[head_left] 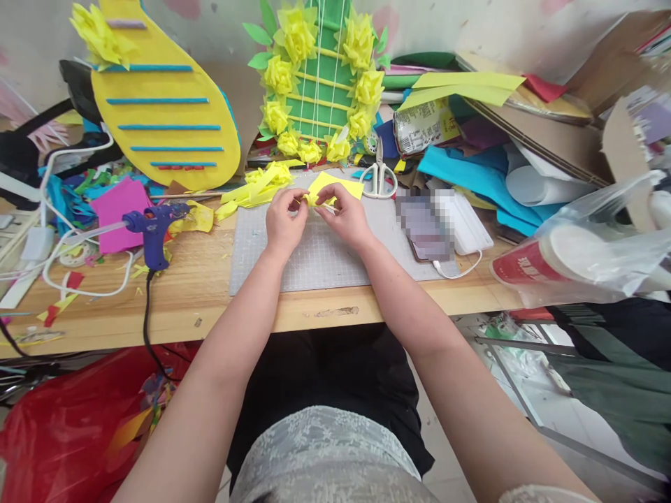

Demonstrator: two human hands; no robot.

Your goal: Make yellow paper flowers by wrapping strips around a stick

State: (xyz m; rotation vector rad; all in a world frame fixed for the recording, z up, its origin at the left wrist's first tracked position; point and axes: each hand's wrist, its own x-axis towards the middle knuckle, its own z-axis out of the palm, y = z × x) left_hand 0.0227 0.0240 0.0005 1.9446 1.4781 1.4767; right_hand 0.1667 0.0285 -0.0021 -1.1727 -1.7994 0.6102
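Over the grey cutting mat [314, 265], my left hand [286, 222] and my right hand [346, 213] meet fingertip to fingertip. Both pinch a small crumpled bit of yellow paper [311, 199]. A thin pale stick shows by the right fingers; whether it is held, I cannot tell. Just behind the hands lies a flat yellow paper sheet [346, 184]. Yellow paper strips [251, 194] and petals are heaped to the left of it. White-handled scissors [379, 178] lie near the mat's back right corner.
A blue glue gun [157, 234] with a cord stands at left, near pink paper [118, 209]. Behind stand a yellow lute-shaped board [168, 126] and a green board with yellow paper roses [322, 84]. At right are a phone [427, 227], a power bank [469, 227] and a bagged cup [524, 265].
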